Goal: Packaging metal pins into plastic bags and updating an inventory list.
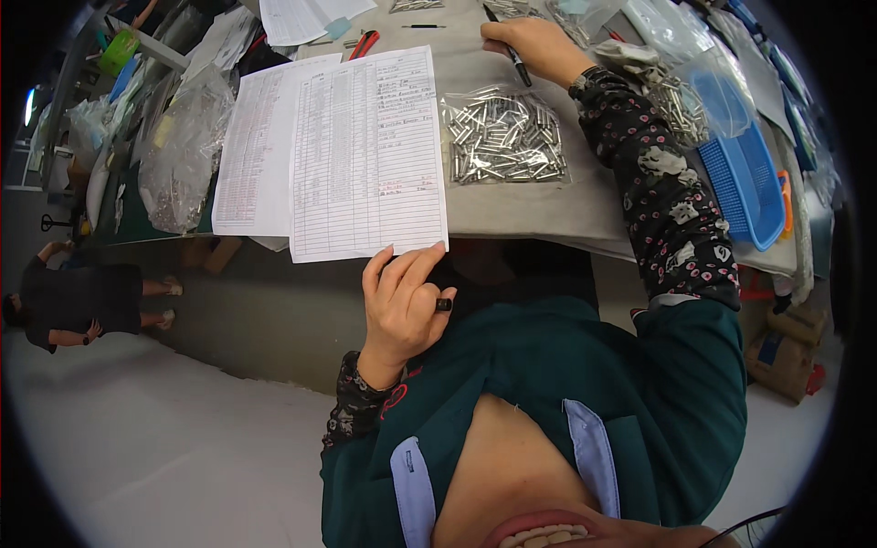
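In the head view, across the middle: a table (594, 212) covered in greyish cloth, crowded toward the far and side edges. Lying flat at centre, a ruled printed sheet (365, 173), overlapping a second sheet (248, 173) to its left. Just right of both, a clear bag of metal pins (507, 142). At the sheet's near edge, the left hand (400, 306), fingers loosely bent, tips touching paper; by the thumb, a small black piece (444, 304), cannot tell whether gripped or worn. Beyond the bag, the right hand (539, 46), fingers closed around a black marker (520, 69), held at a slant.

Above the sheets, a red-and-black cutter (364, 44) and a thin black pen (424, 26). At far left, a bulky clear plastic bag (183, 155); at right, a blue basket (749, 196) near the table's side.

Around the table, a dull grey-green floor (279, 320), with a paler stretch lower left. Farther left, a person in dark clothing (91, 292); at lower right, brown packages (779, 363) on the floor.
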The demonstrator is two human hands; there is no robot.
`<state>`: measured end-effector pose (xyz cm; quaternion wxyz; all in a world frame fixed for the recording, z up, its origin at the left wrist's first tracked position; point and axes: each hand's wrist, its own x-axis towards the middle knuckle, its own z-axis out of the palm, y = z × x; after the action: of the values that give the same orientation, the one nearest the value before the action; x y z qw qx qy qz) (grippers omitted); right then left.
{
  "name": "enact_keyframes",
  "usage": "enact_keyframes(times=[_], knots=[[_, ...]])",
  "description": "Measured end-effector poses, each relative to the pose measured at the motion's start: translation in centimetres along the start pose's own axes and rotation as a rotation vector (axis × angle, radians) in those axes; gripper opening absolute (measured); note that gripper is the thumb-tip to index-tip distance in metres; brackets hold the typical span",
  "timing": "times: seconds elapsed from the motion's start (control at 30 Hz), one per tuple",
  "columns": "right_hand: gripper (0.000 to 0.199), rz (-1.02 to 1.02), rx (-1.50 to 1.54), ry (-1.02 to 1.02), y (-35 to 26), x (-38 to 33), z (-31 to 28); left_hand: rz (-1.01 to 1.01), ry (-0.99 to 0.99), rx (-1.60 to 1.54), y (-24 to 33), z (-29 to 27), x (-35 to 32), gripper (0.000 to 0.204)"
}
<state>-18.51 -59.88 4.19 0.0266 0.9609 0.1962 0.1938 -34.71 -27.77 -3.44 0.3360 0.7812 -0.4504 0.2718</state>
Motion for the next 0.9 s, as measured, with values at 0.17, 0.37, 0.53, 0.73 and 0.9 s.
enact_keyframes(times=[0.17,0.37,0.53,0.73,0.9], knots=[[0.013,-0.114,-0.053,0.122,-1.9,-0.8,-5.4,-0.107,0.038,-0.049,0.4,0.1,-4.4,0.023],[0.015,-0.158,0.058,0.137,-6.1,0.0,-12.4,-0.162,0.022,-0.137,-0.4,3.7,-9.4,0.022],[0.015,-0.203,-0.033,0.201,-7.2,1.9,-15.5,-0.285,-0.011,-0.200,-1.4,7.5,-12.7,0.018],[0.013,-0.335,-0.207,0.261,-9.4,6.6,-17.5,-0.603,-0.152,-0.340,-3.3,10.9,-16.7,0.016],[0.015,-0.327,-0.236,0.186,-8.7,8.1,-20.2,-0.662,-0.224,-0.331,-1.6,12.4,-17.4,0.020]])
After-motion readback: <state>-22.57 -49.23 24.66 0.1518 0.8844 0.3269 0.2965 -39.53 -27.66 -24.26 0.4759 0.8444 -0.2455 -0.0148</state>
